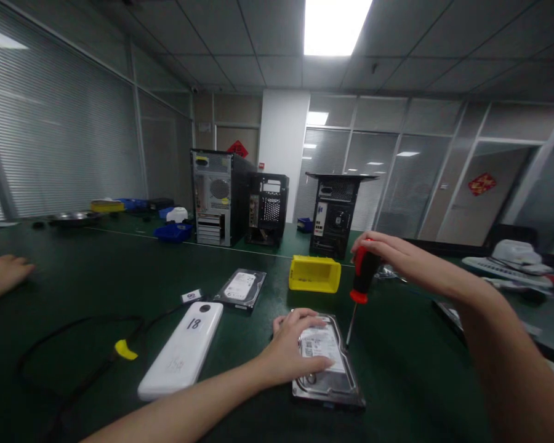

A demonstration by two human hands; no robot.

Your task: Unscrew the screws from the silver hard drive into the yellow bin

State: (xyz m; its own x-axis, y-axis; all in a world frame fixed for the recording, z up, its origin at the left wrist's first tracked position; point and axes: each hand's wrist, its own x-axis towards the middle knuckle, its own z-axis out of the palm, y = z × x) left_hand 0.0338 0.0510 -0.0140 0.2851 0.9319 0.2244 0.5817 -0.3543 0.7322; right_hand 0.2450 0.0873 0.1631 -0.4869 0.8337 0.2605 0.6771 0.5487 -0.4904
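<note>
My left hand (293, 351) is spread over a hard drive (337, 384) lying label side up on the green table, its thumb and fingers on the white label and left edge. My right hand (381, 249) is wrapped over the top of a red and black screwdriver (365, 274). The screwdriver stands nearly upright, and its tip touches the drive's right edge. Just behind the drive sits a yellow bin (314, 274) with small, unclear pieces inside. A second hard drive (241, 288) lies to the left, beside a white power bank (183, 351) marked 18.
Computer cases (221, 197) stand at the back, another dark case (335, 215) right of them. A black cable (80, 320) with a yellow tag loops at the left. Another person's hand (4, 275) rests at the far left. A keyboard (508, 271) lies at the right.
</note>
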